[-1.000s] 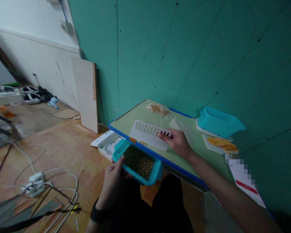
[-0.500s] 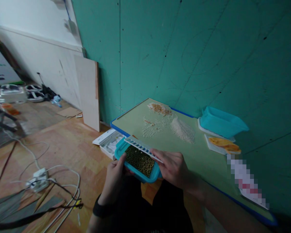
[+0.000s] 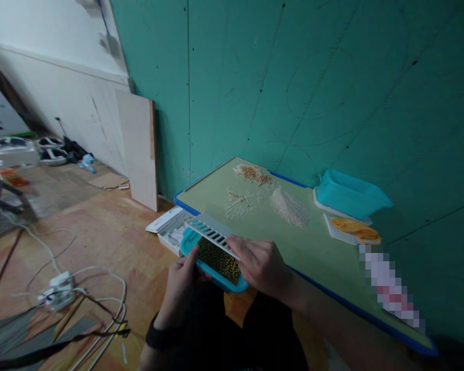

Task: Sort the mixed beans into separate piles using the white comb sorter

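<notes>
My left hand (image 3: 179, 282) grips the left end of a turquoise plastic container (image 3: 235, 287), its thumb over the near rim. Inside lie dark green beans (image 3: 212, 252) mixed with yellowish ones toward the right. My right hand (image 3: 260, 264) has its fingers closed on a white slotted lid (image 3: 211, 231), tilted over the container's far side. Both are held above my lap at the table's near edge. On the pale green table (image 3: 212, 190) are a heap of rice (image 3: 288, 207), a pile of tan beans (image 3: 255, 174) and some scattered grains (image 3: 239, 206).
Another turquoise container (image 3: 350, 195) stands at the table's right rear, near a white tray with an orange cloth-like item (image 3: 355, 230). An open white box (image 3: 174, 229) lies left of the table. A power strip (image 3: 60, 291) and cables cover the floor. A green wall (image 3: 232, 77) rises behind.
The slotted lid and my right hand have shifted left and slightly up, so the lid covers more of the container's far side. My left hand keeps its hold.
</notes>
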The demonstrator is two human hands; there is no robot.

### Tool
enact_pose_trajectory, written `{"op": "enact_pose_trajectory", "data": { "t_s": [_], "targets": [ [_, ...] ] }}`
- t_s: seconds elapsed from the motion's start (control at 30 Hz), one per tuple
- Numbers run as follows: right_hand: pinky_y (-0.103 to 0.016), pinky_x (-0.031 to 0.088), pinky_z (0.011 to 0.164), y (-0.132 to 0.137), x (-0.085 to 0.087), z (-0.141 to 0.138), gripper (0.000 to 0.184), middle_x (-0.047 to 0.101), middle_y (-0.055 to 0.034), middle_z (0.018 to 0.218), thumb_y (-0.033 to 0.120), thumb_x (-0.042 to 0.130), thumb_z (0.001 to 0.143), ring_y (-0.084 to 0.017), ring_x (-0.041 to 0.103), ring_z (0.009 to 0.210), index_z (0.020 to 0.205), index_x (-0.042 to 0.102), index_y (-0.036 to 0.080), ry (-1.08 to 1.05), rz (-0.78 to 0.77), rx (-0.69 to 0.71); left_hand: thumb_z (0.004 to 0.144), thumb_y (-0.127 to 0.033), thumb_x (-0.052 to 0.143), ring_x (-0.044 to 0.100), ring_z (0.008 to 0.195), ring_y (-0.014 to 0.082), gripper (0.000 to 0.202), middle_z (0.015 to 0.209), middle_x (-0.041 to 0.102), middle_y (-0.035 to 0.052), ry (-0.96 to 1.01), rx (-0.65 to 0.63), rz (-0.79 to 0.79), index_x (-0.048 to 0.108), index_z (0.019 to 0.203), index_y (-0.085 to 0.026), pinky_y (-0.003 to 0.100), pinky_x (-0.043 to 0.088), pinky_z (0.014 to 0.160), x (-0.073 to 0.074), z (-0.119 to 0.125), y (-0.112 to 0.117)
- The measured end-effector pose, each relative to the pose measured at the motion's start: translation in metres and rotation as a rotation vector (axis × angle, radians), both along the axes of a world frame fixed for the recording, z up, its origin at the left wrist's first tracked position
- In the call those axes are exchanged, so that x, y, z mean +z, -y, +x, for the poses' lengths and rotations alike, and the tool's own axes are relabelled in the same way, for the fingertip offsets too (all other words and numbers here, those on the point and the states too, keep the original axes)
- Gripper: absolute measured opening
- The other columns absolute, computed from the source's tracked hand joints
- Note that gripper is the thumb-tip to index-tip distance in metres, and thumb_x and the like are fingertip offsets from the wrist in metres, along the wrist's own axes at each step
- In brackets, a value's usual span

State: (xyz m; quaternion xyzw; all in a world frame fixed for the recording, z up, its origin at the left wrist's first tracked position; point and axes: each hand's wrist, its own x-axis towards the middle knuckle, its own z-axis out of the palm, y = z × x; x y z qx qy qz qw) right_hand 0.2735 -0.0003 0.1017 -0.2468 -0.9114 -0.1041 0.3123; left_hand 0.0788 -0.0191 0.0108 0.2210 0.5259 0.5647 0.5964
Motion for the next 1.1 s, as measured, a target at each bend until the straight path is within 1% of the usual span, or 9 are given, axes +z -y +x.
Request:
{"op": "enact_pose_trajectory", "data": {
  "t_s": [0.07,0.13,0.23,0.3,0.4,0.53,0.63,0.77,1.1],
  "targets": [
    [-0.031,0.063,0.080,0.000,0.002,0.003,0.042,0.079,-0.0127,0.112,0.005,0.043,0.094,-0.021,0.077,0.098,0.130,0.062,0.013,-0.033,0.010,0.003,0.057,-0.070,0.083,0.057,0.040,0.0158,0.058,0.041,0.061,0.0032,0.002,0.003,0.001,0.061,0.043,-0.018,0.028,0.051,0.045,-0.002,-0.001,0.000],
    [-0.030,0.061,0.077,-0.003,0.007,0.014,0.035,0.080,-0.0104,0.109,0.008,0.046,0.097,-0.020,0.078,0.090,0.125,0.066,0.015,-0.112,-0.016,-0.061,0.059,-0.069,0.083,0.059,0.041,0.0168,0.057,0.042,0.062,0.0037,-0.001,-0.005,0.001,0.063,0.044,-0.018,0.028,0.053,0.046,-0.003,-0.003,0.001],
    [-0.030,0.056,0.069,-0.017,0.018,0.042,0.024,0.081,-0.0084,0.097,0.026,0.054,0.101,-0.020,0.076,0.075,0.112,0.074,0.021,-0.223,-0.093,-0.325,0.060,-0.069,0.083,0.060,0.041,0.0166,0.057,0.045,0.064,0.0052,-0.005,-0.004,-0.001,0.065,0.046,-0.017,0.028,0.054,0.047,-0.006,-0.004,0.001],
    [-0.031,0.051,0.063,-0.034,0.023,0.064,0.028,0.080,-0.0102,0.087,0.039,0.057,0.099,-0.022,0.073,0.070,0.102,0.077,0.020,-0.282,-0.144,-0.489,0.058,-0.071,0.083,0.059,0.039,0.0158,0.058,0.044,0.064,0.0048,-0.003,0.012,-0.005,0.064,0.045,-0.017,0.028,0.052,0.045,-0.010,-0.003,-0.001],
    [-0.032,0.045,0.061,-0.064,0.025,0.087,0.038,0.077,-0.0119,0.077,0.050,0.058,0.095,-0.023,0.068,0.065,0.092,0.077,0.017,-0.369,-0.224,-0.612,0.060,-0.071,0.082,0.056,0.037,0.0151,0.059,0.040,0.059,0.0024,0.006,0.022,0.000,0.062,0.042,-0.018,0.027,0.051,0.043,-0.016,-0.002,-0.003],
    [-0.030,0.041,0.059,-0.096,0.019,0.095,0.041,0.073,-0.0098,0.072,0.055,0.060,0.090,-0.023,0.065,0.065,0.083,0.074,0.017,-0.449,-0.309,-0.621,0.062,-0.070,0.082,0.056,0.036,0.0159,0.059,0.040,0.058,0.0023,0.011,0.024,0.007,0.062,0.042,-0.018,0.028,0.050,0.042,-0.018,-0.001,-0.004],
    [-0.029,0.038,0.057,-0.106,0.017,0.090,0.042,0.069,-0.0071,0.065,0.057,0.060,0.088,-0.021,0.060,0.060,0.075,0.071,0.018,-0.462,-0.342,-0.610,0.065,-0.067,0.081,0.057,0.037,0.0168,0.058,0.040,0.058,0.0024,0.000,0.026,0.002,0.062,0.043,-0.018,0.030,0.053,0.044,-0.013,-0.001,-0.002],
    [-0.028,0.037,0.056,-0.106,0.017,0.085,0.041,0.068,-0.0055,0.063,0.055,0.062,0.086,-0.019,0.058,0.058,0.073,0.070,0.017,-0.489,-0.380,-0.596,0.067,-0.064,0.080,0.059,0.038,0.0185,0.055,0.040,0.058,0.0013,0.007,0.042,-0.007,0.059,0.042,-0.020,0.033,0.055,0.046,-0.011,0.000,-0.001],
    [-0.028,0.041,0.056,-0.097,0.015,0.088,0.043,0.071,-0.0065,0.068,0.056,0.066,0.085,-0.020,0.061,0.062,0.080,0.074,0.015,-0.566,-0.491,-0.538,0.062,-0.068,0.082,0.054,0.035,0.0152,0.058,0.040,0.057,0.0003,0.004,0.052,0.009,0.060,0.041,-0.019,0.031,0.054,0.043,-0.026,-0.003,-0.006]
  ]
}}
